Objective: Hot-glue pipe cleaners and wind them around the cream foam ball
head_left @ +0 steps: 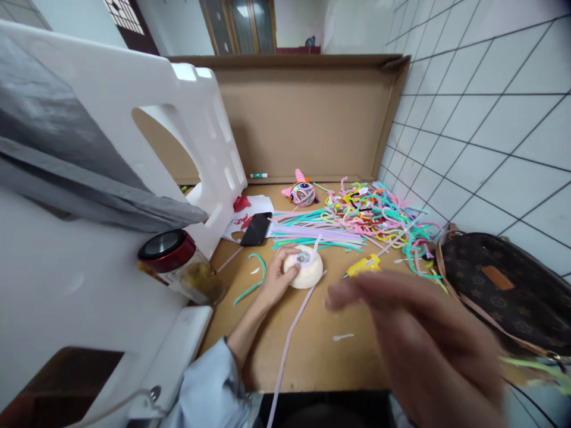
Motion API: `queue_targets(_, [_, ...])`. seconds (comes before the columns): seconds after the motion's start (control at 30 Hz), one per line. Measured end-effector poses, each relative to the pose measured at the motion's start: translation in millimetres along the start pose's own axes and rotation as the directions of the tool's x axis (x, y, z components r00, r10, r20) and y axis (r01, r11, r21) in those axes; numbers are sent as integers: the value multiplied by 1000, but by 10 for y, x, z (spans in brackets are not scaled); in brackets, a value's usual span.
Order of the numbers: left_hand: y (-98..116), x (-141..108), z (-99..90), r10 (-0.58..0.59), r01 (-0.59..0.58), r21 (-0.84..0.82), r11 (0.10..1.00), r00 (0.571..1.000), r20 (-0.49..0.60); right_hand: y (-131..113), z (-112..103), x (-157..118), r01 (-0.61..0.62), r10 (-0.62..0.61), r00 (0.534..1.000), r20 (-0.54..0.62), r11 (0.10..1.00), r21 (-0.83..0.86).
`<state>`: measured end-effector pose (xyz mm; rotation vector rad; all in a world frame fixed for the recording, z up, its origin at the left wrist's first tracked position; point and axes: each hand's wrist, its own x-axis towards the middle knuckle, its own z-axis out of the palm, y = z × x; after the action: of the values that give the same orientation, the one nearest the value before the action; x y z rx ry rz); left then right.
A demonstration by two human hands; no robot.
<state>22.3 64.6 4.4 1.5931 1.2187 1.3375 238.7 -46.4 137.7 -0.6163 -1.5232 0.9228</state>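
My left hand [283,270] grips a cream-white, rounded ring-like piece [312,274] on the table, its fingertips at the central opening. Something shiny shows inside that opening, and a short lilac strip [317,242] sticks up from it. A long lilac pipe cleaner [289,339] runs from beside the ring-like piece down past the table's front edge. My right hand [414,321] is raised close to the camera and blurred, its fingers pointing left; whether anything is between them cannot be made out. Just beyond it lies a yellow glue gun [363,266].
Straight pipe cleaners [319,232] and a tangled heap [375,211] cover the back right. A black phone [257,229], a pink figure with eyes [302,193] and a lidded jar [182,267] stand around. A brown handbag [508,291] sits right, a white plastic stool [196,131] left.
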Motion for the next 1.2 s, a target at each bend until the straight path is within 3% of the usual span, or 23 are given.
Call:
queue_targets(0.07, [2,-2,-2,2,-2,-11,1000,1000,7,327,94,239,-130,112,982,-155,986,-107])
queue_targets(0.13, [5,-4,-5,4,-4,-21,1000,1000,19,742,143,414,-237,210,963,-171,959,-154])
queue_targets(0.2, [7,-4,-7,0,0,-30,1000,1000,16,1124,144,515,-319,307,947,-98,933,-168])
queue_targets(0.3, [12,-2,-12,-8,8,-34,999,1000,14,1441,108,573,-290,310,950,41,923,-254])
queue_targets(0.5, [34,14,-32,-11,13,-65,998,999,34,1463,61,621,-204,270,956,112,891,-406])
queue_targets(0.73, [33,9,-45,-18,20,-52,998,1000,26,1603,57,583,-205,231,972,37,918,-340])
queue_targets(1.2, [50,4,-83,-31,35,-48,998,996,83,1697,45,607,-231,257,963,80,943,-239])
